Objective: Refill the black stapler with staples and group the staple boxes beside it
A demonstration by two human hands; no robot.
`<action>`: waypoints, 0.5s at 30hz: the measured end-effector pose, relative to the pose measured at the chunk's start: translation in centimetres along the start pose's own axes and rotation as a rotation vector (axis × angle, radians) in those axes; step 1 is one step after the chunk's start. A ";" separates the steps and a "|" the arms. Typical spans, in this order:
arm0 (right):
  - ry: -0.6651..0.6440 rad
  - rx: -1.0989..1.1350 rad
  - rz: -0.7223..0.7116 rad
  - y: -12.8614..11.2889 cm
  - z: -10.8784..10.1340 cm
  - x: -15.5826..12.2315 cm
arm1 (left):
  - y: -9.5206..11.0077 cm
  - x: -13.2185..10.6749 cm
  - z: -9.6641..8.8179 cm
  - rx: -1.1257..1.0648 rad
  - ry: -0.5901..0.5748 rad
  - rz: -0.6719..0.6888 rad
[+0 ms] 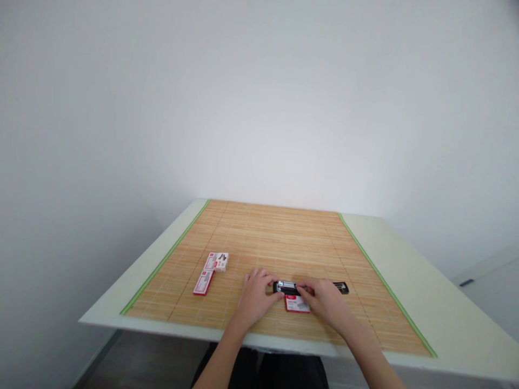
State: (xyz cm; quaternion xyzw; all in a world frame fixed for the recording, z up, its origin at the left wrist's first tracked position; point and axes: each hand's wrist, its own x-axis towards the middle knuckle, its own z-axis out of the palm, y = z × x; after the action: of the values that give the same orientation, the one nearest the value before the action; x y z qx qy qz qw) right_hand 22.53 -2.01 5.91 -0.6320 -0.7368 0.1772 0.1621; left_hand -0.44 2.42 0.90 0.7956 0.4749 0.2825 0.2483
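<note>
Left hand (257, 294): lowest in frame beside the right, palm down on the mat, fingers curled round the left end of the black stapler (288, 286), steadying it.
Right hand (324, 302): lower centre-right, thumb and forefinger drawn together over the stapler's middle; whether they pinch anything is too small to tell.
Wall (259, 97): plain white, filling the upper half of the frame.
Table (425, 292): pale top, lower half of the frame.
Bamboo mat (275, 237): covers most of the table, with green tape (166, 259) along its left and right edges.
Black stapler: lies lengthwise, left to right, on the mat at lower centre, between both hands.
Small red-and-white box (297, 305): just below the stapler, partly under the right hand.
Two more red-and-white boxes: upper one (219, 262) and lower one (203, 282), close together, left of the left hand and apart from it.
</note>
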 end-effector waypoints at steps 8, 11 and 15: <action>0.029 0.014 -0.020 -1.3 0.1 -0.1 | -0.2 0.0 0.1 0.005 -0.003 0.010; 0.156 0.046 0.110 2.3 -2.3 -1.2 | -0.2 -0.1 0.1 0.006 0.001 0.006; 0.314 0.182 0.288 8.0 -4.9 -3.6 | -0.2 -0.1 0.1 0.001 0.005 0.006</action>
State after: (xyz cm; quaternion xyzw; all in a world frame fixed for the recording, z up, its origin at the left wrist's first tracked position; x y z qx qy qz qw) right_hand 32.33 -4.17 6.46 -0.7332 -0.5856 0.1637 0.3043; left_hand -0.51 2.44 0.70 0.7966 0.4731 0.2849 0.2460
